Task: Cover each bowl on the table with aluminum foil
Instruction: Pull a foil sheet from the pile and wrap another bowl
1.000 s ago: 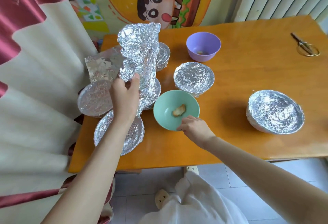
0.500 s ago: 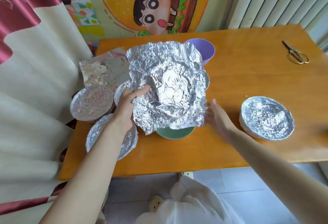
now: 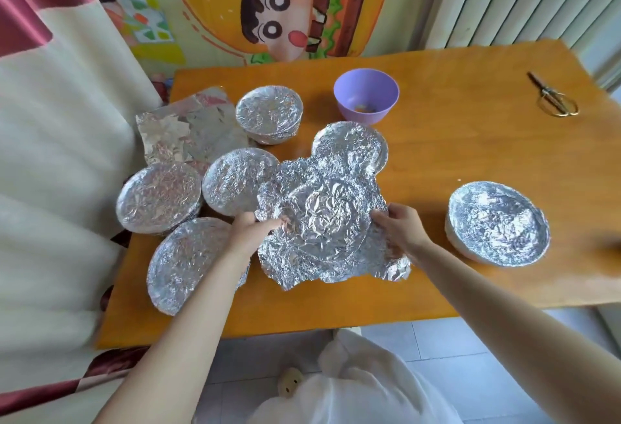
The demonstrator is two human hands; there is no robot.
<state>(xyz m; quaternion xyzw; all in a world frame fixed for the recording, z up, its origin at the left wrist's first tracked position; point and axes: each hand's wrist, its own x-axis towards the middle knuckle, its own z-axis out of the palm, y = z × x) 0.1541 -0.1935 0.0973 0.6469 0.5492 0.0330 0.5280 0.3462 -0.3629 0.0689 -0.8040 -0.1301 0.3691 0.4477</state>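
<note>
So the foil sheet (image 3: 322,222) is lying crinkled near the front middle of the table (image 3: 470,161), draped over something round; you can see a circular rim pressed up through it, but whatever's under it is totally hidden. Left hand (image 3: 252,228) grips the sheet's left edge, fingers curled on top of the foil; right hand (image 3: 400,228) has the right edge, thumb on top and fingers tucked round the side. The sheet's edges stick out loose all round, not pressed down.

Purple bowl (image 3: 366,94) sits uncovered at the back, some small bit of food in it; can't tell what. Wrapped bowls everywhere: back bowl (image 3: 268,114) left of the purple one; one (image 3: 353,148) touching the sheet's far edge; mid bowl (image 3: 232,185) just beside the left hand; left bowl (image 3: 158,198) by the table edge; near bowl (image 3: 184,262) partly under the left forearm; right bowl (image 3: 497,225) off on its own. Spare foil (image 3: 188,131) lies flat at the back left; scissors (image 3: 552,97) far right, well apart from everything.
</note>
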